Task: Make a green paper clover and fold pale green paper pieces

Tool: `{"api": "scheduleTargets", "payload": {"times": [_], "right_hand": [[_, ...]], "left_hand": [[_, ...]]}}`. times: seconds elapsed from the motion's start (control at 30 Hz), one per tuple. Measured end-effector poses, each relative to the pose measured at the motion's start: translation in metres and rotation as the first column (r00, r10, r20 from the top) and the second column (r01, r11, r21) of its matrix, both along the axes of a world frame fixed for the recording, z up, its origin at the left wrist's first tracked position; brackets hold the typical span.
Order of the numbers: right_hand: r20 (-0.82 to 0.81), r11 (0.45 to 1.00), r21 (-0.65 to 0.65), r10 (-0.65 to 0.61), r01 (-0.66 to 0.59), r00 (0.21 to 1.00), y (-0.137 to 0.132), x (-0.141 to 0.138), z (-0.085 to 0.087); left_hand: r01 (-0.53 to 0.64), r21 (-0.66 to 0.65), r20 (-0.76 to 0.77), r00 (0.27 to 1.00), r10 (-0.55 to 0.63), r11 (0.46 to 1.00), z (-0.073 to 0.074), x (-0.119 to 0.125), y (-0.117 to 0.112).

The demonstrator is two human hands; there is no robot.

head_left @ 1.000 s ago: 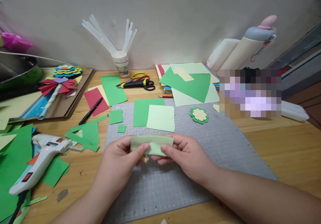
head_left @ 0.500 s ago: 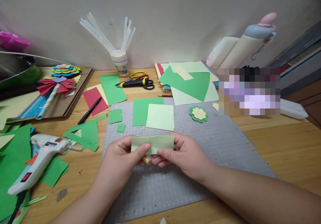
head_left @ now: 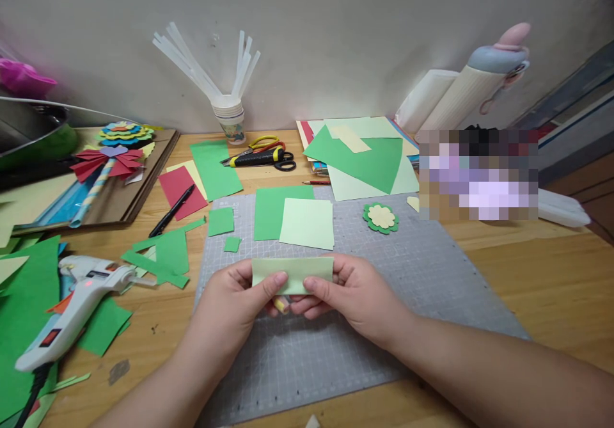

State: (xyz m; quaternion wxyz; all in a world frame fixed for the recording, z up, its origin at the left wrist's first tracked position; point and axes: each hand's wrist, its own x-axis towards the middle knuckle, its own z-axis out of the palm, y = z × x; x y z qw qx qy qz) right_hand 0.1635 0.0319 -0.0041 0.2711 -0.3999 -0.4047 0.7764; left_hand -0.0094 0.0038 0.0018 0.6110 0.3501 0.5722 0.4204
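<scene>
Both hands grip a pale green piece of paper (head_left: 293,273) over the grey cutting mat (head_left: 336,357). My left hand (head_left: 244,293) is closed on its left end, thumb on the front face. On the right end my right hand (head_left: 345,293) is closed the same way. Below the paper, among the fingers, a small yellowish tip (head_left: 281,304) shows; what it belongs to is hidden. Beyond the hands lie pale green squares (head_left: 307,223), a dark green sheet (head_left: 268,214) partly under them, and a layered paper flower (head_left: 380,217).
At left lies a white hot glue gun (head_left: 81,300) among green scraps (head_left: 165,255). Scissors (head_left: 285,160), a black pen (head_left: 173,210) and a paper cup (head_left: 230,121) holding white sticks are farther back. A paper stack (head_left: 364,166) sits at the back right, near a bottle (head_left: 472,79).
The paper's upper edge has tilted up slightly, and the thumbs have shifted a little on its face. Both hands keep their hold; the things around them stay put.
</scene>
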Motion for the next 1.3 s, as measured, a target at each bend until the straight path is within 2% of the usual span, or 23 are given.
{"api": "scheduleTargets", "payload": {"times": [1.3], "right_hand": [[-0.014, 1.0, 0.022, 0.014, -0.013, 1.0, -0.0008, 0.0008, -0.001]], "left_hand": [[0.015, 0.005, 0.106, 0.994, -0.016, 1.0, -0.0035, -0.0007, -0.0002]]}}
